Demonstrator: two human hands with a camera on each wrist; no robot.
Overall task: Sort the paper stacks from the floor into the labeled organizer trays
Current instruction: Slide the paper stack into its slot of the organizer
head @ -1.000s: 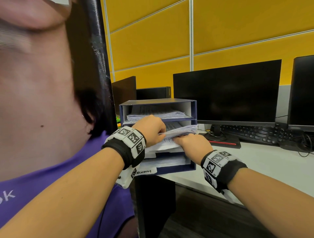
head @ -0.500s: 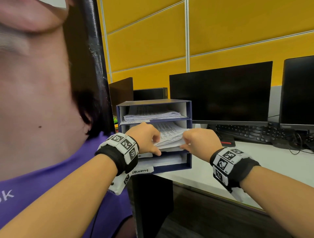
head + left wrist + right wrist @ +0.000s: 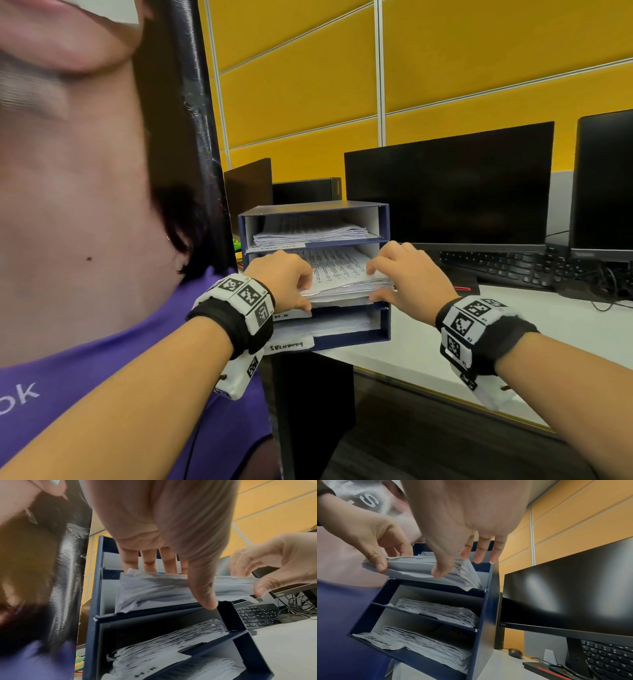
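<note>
A dark blue organizer [image 3: 384, 260] with several stacked trays stands at the left end of a white desk [image 3: 445, 356]. A thick stack of printed paper [image 3: 339, 270] lies in its second tray from the top, with the front edge sticking out. My left hand [image 3: 305, 291] pinches the stack's front left corner, fingers on top [image 3: 149, 563] and thumb at the front. At the front right corner my right hand [image 3: 376, 281] pinches it the same way, thumb [image 3: 440, 569] under the edge. The top tray and the two lower trays also hold paper [image 3: 440, 612]. Handwritten labels [image 3: 287, 346] hang on the tray fronts.
Two dark monitors [image 3: 448, 192], a black keyboard [image 3: 496, 270] and cables [image 3: 609, 284] sit on the desk right of the organizer. A mouse [image 3: 515, 653] lies behind it. A black post [image 3: 191, 137] rises just left of it. A person in a purple shirt [image 3: 102, 394] fills the left side.
The paper stack, bent and partly out a second ago, now lies flatter and deeper in the second tray. Both hands have moved apart to its front corners.
</note>
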